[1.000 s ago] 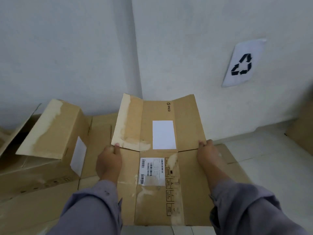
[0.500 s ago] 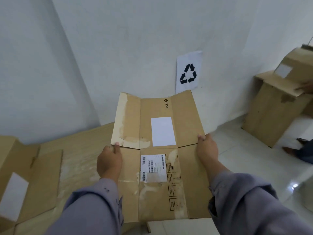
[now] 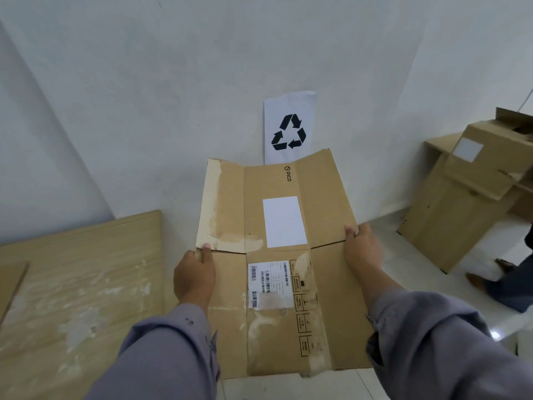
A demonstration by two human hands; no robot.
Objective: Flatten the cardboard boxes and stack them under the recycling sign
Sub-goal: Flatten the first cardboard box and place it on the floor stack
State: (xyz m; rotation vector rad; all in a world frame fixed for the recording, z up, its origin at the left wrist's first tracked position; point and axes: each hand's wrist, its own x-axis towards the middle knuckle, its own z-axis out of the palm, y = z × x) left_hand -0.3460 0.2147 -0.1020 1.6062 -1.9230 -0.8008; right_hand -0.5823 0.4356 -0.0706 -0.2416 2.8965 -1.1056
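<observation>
I hold a flattened brown cardboard box (image 3: 320, 203) level in front of me, with white labels and a "pico" mark on its top face. My left hand (image 3: 194, 277) grips its left edge at the fold line, thumb on top. My right hand (image 3: 364, 249) grips the right edge at the same fold. The recycling sign (image 3: 289, 127), a white sheet with a black arrow symbol, hangs on the wall straight ahead; the box's far flaps hide the sign's lower edge.
A large flat cardboard sheet (image 3: 78, 284) lies on the floor at the left. Unflattened boxes (image 3: 461, 203) stand at the right by the wall. Another person's foot and trouser leg (image 3: 507, 284) show at the right edge. White tiled floor (image 3: 409, 272) lies below the sign.
My view has swung right: the sign moved from far right to centre, straight ahead. The boxes on the left have left view. Both hands keep the same grip on the flattened box.
</observation>
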